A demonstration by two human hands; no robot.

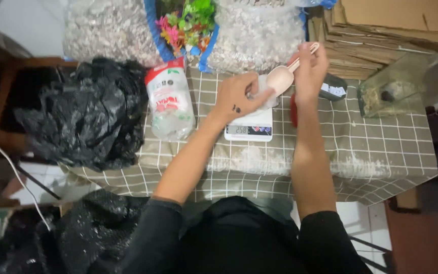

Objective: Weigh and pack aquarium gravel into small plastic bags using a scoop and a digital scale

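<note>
The left hand (236, 96) was closed around a small clear bag (265, 91) that sat on a white scale (249, 129), gripping it near the top. The right hand (310, 66) was clamped on the handle of a pale scoop (281, 79), held tilted with its bowl right at the mouth of the bag. The two hands were close together above the scale, not touching each other. What the bag held could not be made out.

The scale stood near the middle of the surface (381, 147), which was covered by a checked cloth. Just left of the scale lay a white-and-red pouch (170, 99), and beyond it a crumpled black bag (84, 119). Along the far edge stood two big sacks of pale gravel (252, 35), with bright plastic plants (188, 23) between them. A stack of cardboard (381, 30) lay at the far right, and a glass tank (406, 83) stood beside it.
</note>
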